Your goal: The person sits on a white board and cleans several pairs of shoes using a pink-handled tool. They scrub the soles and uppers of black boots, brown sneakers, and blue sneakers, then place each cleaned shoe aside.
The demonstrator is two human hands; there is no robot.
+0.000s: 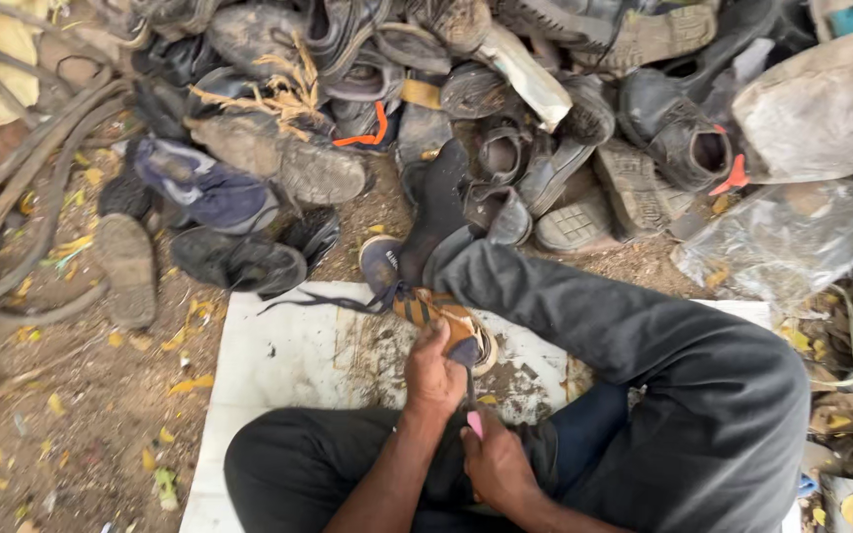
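- Left hand [433,370], fingers clamped on a worn shoe [426,301]; a slip could loosen it.
- Right hand [494,459], fingers pinching a pink-handled tool [473,419] (tip hidden); it might nick the left fingers.

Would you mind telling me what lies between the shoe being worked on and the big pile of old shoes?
In the head view, the person's own foot and trouser leg cross that stretch, over bare dirt, between the orange-and-blue shoe and the pile.
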